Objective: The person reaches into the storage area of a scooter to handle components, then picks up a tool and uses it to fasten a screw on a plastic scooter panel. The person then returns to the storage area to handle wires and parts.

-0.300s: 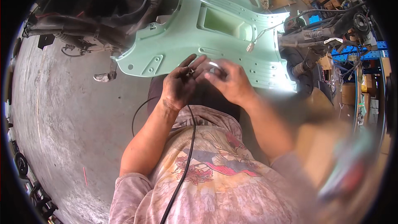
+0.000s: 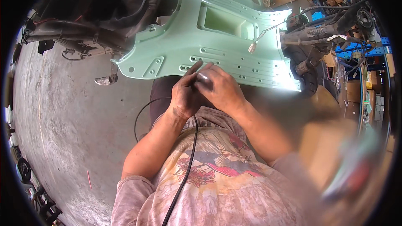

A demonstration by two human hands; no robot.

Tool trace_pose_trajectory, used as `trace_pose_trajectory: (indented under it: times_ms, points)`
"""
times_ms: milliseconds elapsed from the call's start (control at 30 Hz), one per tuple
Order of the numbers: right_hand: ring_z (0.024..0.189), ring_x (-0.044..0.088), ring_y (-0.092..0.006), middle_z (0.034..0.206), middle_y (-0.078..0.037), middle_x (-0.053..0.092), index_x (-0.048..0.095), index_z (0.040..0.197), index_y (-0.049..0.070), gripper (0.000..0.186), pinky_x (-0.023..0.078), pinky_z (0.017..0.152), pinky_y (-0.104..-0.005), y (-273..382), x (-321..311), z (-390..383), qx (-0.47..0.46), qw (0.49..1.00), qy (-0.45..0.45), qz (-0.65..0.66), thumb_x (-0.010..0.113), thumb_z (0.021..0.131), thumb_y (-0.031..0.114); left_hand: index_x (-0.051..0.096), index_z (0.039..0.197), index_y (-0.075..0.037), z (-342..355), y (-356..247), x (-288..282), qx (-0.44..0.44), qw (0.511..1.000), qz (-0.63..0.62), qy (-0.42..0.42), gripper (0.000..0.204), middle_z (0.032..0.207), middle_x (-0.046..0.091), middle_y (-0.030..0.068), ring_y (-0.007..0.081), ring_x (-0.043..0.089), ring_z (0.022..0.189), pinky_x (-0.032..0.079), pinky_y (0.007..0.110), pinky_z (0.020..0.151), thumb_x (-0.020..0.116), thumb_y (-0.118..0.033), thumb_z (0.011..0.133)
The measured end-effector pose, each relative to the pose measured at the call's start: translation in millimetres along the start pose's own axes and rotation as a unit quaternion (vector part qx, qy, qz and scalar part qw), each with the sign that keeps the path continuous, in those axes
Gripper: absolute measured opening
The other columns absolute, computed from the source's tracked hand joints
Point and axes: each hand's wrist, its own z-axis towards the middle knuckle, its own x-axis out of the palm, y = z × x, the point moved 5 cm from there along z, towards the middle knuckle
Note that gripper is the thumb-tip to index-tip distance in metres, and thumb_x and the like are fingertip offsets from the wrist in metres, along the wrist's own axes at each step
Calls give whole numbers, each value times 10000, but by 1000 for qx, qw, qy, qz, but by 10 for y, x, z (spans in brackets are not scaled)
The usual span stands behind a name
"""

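My left hand (image 2: pixel 186 95) is cupped with its palm turned inward, its fingertips darkened with grime. Over that palm, my right hand (image 2: pixel 220 90) bends its thumb and fingers together, touching the left fingers. A small shiny grey spot (image 2: pixel 204 76) shows between them, too small to name. What lies inside the left palm is hidden by the right fingers. Just beyond both hands lies a mint-green scooter floor panel (image 2: pixel 176 42) with slots, screw holes and a rectangular well (image 2: pixel 224 20). A white connector (image 2: pixel 252 47) on a thin wire hangs over the panel.
Dark scooter frame parts (image 2: pixel 71 29) stand at the far left, with a foot peg (image 2: pixel 106 79) jutting out. More frame and wiring (image 2: pixel 312 35) are at right. A black cable (image 2: pixel 190 159) runs down over my shirt. Cardboard boxes (image 2: pixel 328 150) sit at lower right, blurred.
My right hand has moved left and closed in on my left hand, covering its palm, where small shiny bits showed before. Both hands have come slightly lower.
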Motion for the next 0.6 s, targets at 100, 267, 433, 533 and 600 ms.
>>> trace_pose_trajectory:
  times_ms: [100, 267, 433, 533, 600]
  points:
    - [813, 644, -316, 941, -151, 638, 635, 958, 6, 212, 526, 721, -391, -44, -18, -3, 10, 999, -8, 31, 648, 817, 164, 344, 1410, -33, -37, -42, 34, -34, 996, -80, -37, 446, 1361, 475, 144, 277, 499, 1190, 426, 392, 1009, 352, -117, 972]
    - [778, 637, -304, 923, -158, 645, 643, 957, 13, 189, 512, 684, -372, -130, -232, -22, 88, 992, -25, 92, 653, 825, 147, 521, 1224, -5, -35, -368, 145, -80, 967, 222, -95, 295, 1093, 577, 72, 155, 565, 947, 484, 262, 815, 519, -111, 949]
    - [695, 616, -235, 904, -139, 648, 648, 974, 21, 187, 485, 628, -338, -133, -268, -15, 126, 987, 8, 102, 661, 829, 139, 551, 1018, -1, -93, -228, 152, -185, 943, -168, -219, 212, 842, 561, 16, 82, 527, 719, 455, 206, 639, 568, -201, 950]
    - [694, 620, -196, 906, -125, 653, 648, 993, 21, 198, 488, 627, -317, -150, -246, -31, 138, 980, 21, 141, 667, 832, 134, 546, 953, -7, -64, -297, 203, -181, 933, -184, -250, 248, 756, 531, -5, 62, 484, 644, 424, 198, 584, 574, -254, 953]
    - [713, 628, -174, 913, -115, 660, 647, 1009, 17, 205, 496, 637, -300, -170, -226, -47, 143, 975, 20, 166, 670, 837, 126, 546, 933, -9, -42, -341, 226, -190, 934, -170, -252, 278, 734, 526, -9, 63, 474, 624, 419, 204, 575, 576, -285, 954]
